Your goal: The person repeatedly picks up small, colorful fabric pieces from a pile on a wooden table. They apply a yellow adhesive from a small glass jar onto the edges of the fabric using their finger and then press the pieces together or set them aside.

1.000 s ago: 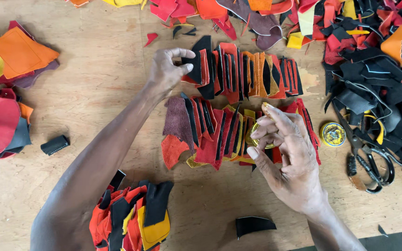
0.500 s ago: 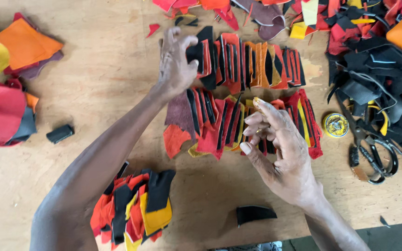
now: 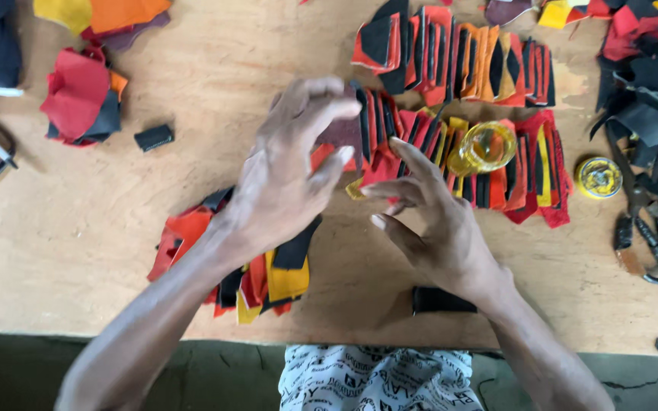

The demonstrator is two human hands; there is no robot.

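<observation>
Strips (image 3: 451,148) red, black, yellow, overlapped.

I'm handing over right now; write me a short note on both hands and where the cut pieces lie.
Left hand: raised over the table, fingers bent, a dark maroon piece at its fingertips; whether it grips it is unclear.
Right hand: open, fingers spread, holding nothing, beside the left.
Pieces: two overlapped rows of red, orange and black pieces, the upper row and the lower row, with a clear yellow tape roll on the lower. A mixed pile lies under the left wrist.
Scissors at the right edge.
Done: rows laid out. Left: loose piles unsorted.
</observation>
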